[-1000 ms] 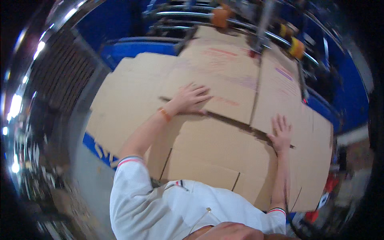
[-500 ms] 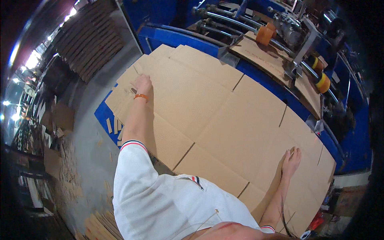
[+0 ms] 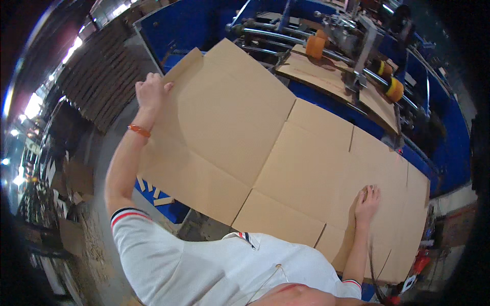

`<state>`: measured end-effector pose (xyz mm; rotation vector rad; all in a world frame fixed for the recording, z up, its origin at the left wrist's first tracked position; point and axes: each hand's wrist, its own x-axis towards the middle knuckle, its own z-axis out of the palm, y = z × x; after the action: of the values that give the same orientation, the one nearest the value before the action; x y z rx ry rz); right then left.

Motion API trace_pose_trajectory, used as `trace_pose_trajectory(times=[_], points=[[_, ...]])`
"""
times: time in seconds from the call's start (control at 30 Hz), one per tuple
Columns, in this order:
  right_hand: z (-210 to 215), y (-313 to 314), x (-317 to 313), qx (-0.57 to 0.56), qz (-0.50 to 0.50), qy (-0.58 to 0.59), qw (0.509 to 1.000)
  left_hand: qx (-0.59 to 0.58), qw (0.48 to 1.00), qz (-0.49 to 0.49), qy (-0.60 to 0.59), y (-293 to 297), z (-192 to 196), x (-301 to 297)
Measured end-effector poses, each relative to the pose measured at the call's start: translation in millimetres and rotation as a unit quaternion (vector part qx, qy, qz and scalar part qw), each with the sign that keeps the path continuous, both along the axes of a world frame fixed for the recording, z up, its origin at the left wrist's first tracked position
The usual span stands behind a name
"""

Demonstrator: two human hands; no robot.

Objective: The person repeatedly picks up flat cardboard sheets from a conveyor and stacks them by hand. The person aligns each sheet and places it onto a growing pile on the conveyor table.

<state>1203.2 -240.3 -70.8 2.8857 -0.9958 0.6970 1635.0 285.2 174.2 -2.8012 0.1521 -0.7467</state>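
A large brown flat cardboard box blank (image 3: 311, 163), creased and slotted, lies across the blue machine's bed. My left hand (image 3: 152, 94) grips the blank's far-left edge, fingers wrapped over it, and that end panel is tilted up along a crease. An orange bracelet (image 3: 139, 131) circles my left wrist. On the right part of the blank my right hand (image 3: 368, 203) rests with bent fingers, tips against the board and a little apart; nothing shows in it. The underside of the raised panel is hidden.
Beyond the blank is a blue machine (image 3: 176, 30) with metal shafts, orange rollers (image 3: 315, 47) and another cardboard piece (image 3: 319, 69) under them. Cardboard strips (image 3: 163, 201) lie at the bed's left corner. Stacked cardboard (image 3: 94, 76) stands at the far left.
My left hand has moved left and up with the blank's edge, raising its left panel from the bed. My right hand stays at nearly the same place on the board.
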Motion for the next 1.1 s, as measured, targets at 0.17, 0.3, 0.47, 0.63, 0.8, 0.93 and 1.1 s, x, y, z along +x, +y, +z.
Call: trace_pose_trajectory(times=[0.17,0.3,0.47,0.63,0.8,0.93,1.1], points=[[11,59,-86,0.045,-0.039,-0.022,0.998,-0.445,0.707,-0.398,0.380,-12,95,-92],[-22,51,-153,0.044,-0.215,-0.044,0.975,-0.627,0.584,-0.406,0.318,6,30,-206],[-97,-6,-321,0.086,-0.524,-0.203,0.823,-0.470,0.779,-0.403,0.101,26,-133,-203],[-84,-55,-420,0.456,-0.256,-0.731,0.437,-0.612,0.717,-0.222,0.250,36,-87,-126],[-79,-32,-375,0.332,-0.216,-0.751,0.528,-0.628,0.717,-0.289,0.096,-5,-104,-99],[55,49,-265,0.242,-0.136,-0.786,0.552,-0.640,0.705,-0.297,0.077,-7,-157,-102],[129,84,-160,0.047,-0.019,-0.495,0.867,-0.633,0.690,-0.329,0.121,-40,-179,-126]])
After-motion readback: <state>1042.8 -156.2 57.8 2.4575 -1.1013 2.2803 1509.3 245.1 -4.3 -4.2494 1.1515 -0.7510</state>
